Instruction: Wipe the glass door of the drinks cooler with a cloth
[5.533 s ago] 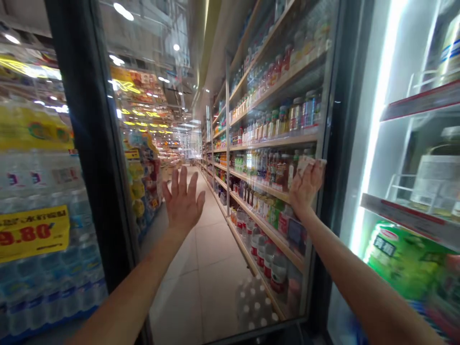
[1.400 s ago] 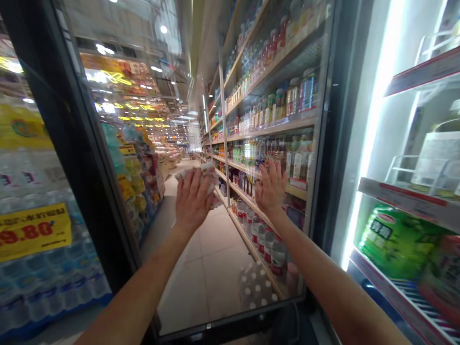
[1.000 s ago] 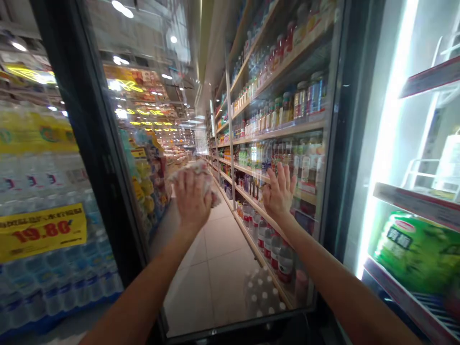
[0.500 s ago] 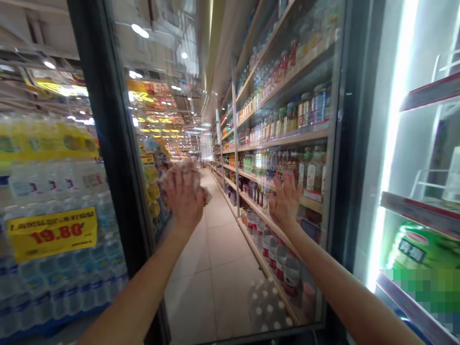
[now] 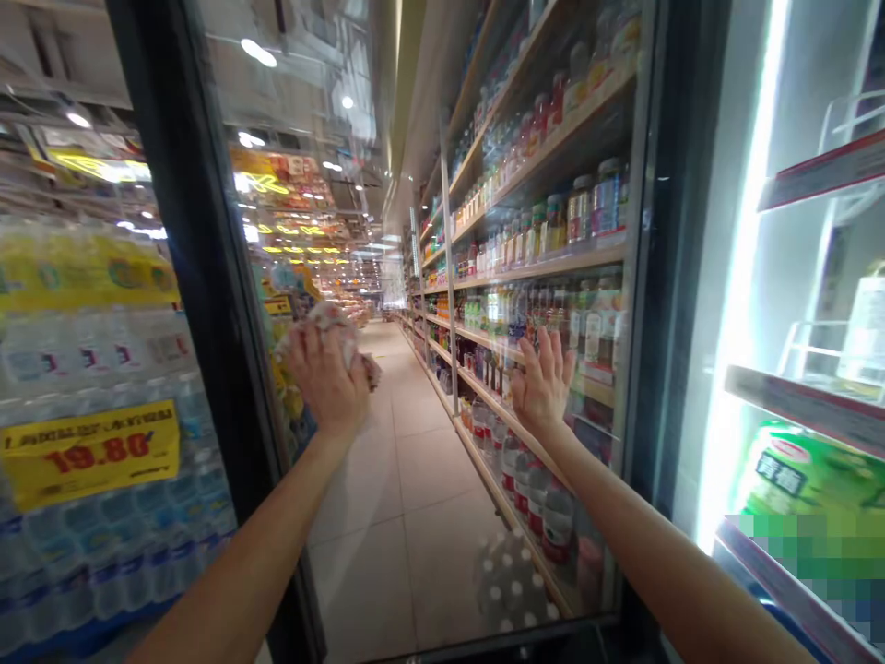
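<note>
In front of me stands a glass door (image 5: 442, 553) with a dark frame. My left hand (image 5: 330, 383) presses a crumpled, pale patterned cloth (image 5: 371, 371) against the left part of the pane, fingers spread over it. Farther right, my right hand (image 5: 543, 385) lies open on the glass with its fingers apart and nothing in it. A polka-dot shape (image 5: 508, 581) shows low in the pane.
Drink shelves (image 5: 546, 272) and a tiled aisle show in the glass. On the left are stacked bottle packs (image 5: 103, 507) with a yellow price sign (image 5: 93, 452). To the right, a lit cooler holds shelves (image 5: 802, 397) and a green package (image 5: 784, 470).
My left hand has moved left and slightly down across the glass with the cloth. My right hand stays at about the same place on the pane. The view has shifted slightly.
</note>
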`<state>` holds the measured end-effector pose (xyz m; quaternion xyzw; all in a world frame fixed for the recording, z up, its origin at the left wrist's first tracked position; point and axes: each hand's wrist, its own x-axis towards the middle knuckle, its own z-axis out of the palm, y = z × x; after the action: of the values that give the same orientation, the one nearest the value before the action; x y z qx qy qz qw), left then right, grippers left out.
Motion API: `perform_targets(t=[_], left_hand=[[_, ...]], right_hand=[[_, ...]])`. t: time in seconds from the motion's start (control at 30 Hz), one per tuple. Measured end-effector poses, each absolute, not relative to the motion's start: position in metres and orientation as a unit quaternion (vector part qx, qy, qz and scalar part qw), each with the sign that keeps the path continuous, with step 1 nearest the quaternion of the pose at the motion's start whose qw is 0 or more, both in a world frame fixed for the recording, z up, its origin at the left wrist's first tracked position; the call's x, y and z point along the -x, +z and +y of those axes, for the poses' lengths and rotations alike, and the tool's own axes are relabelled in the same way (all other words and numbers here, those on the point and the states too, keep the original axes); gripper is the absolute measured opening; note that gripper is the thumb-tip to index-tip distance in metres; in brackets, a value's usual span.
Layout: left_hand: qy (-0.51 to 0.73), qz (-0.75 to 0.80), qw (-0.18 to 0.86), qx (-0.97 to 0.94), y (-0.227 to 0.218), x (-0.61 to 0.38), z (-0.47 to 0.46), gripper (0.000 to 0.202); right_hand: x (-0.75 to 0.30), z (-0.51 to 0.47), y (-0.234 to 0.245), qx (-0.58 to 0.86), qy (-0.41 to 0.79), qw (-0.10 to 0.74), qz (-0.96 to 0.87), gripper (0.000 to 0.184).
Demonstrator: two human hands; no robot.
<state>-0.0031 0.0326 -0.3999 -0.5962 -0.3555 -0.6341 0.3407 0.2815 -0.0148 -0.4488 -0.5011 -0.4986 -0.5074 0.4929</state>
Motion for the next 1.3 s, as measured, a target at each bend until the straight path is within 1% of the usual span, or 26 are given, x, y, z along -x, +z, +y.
perform_targets(t=[0.13,0.23,0.27,0.33,0.43,0.5,0.6,0.7,0.8,0.87,1.0,1.07,1.17,1.3], left_hand=[[-0.505,-0.243,0.402,0.724,-0.426,-0.055,0.019,0.043],[-0.420,-0.178,0.429,0.780,-0.432,-0.061,0.016,0.042],[-0.423,-0.177,0.434,0.776,-0.428,-0.053,0.018,0.042],[-0.484,-0.217,0.426,0.733,-0.414,-0.025,0.025,0.041],[-0.613,-0.316,0.373,0.621,-0.389,0.011,0.035,0.045],[-0.640,-0.353,0.344,0.590,-0.382,0.013,0.036,0.047],[-0.588,-0.325,0.361,0.646,-0.395,-0.022,0.028,0.045],[-0.487,-0.239,0.405,0.736,-0.418,-0.063,0.016,0.043],[-0.424,-0.190,0.416,0.782,-0.426,-0.065,0.014,0.043],[-0.458,-0.216,0.406,0.760,-0.418,-0.042,0.020,0.044],[-0.626,-0.330,0.350,0.615,-0.388,0.006,0.035,0.048],[-0.645,-0.352,0.330,0.593,-0.382,0.005,0.036,0.049],[-0.587,-0.315,0.357,0.655,-0.394,-0.031,0.028,0.048],[-0.446,-0.189,0.419,0.768,-0.420,-0.087,0.013,0.044]], right_hand=[[-0.283,-0.015,-0.449,0.496,-0.511,0.491,-0.502,0.050],[-0.284,-0.016,-0.449,0.494,-0.512,0.490,-0.504,0.050],[-0.284,-0.016,-0.449,0.495,-0.511,0.490,-0.504,0.050],[-0.284,-0.016,-0.449,0.497,-0.509,0.491,-0.503,0.050],[-0.283,-0.016,-0.449,0.502,-0.502,0.490,-0.506,0.050],[-0.282,-0.016,-0.449,0.507,-0.498,0.491,-0.505,0.050],[-0.281,-0.016,-0.449,0.504,-0.501,0.492,-0.503,0.050],[-0.283,-0.016,-0.449,0.497,-0.509,0.491,-0.502,0.049],[-0.285,-0.015,-0.449,0.493,-0.511,0.491,-0.505,0.050],[-0.285,-0.015,-0.449,0.490,-0.509,0.492,-0.509,0.050],[-0.283,-0.016,-0.449,0.495,-0.503,0.495,-0.506,0.050],[-0.282,-0.016,-0.449,0.500,-0.500,0.495,-0.504,0.050],[-0.282,-0.016,-0.449,0.499,-0.502,0.493,-0.506,0.051],[-0.285,-0.014,-0.449,0.491,-0.506,0.494,-0.509,0.053]])
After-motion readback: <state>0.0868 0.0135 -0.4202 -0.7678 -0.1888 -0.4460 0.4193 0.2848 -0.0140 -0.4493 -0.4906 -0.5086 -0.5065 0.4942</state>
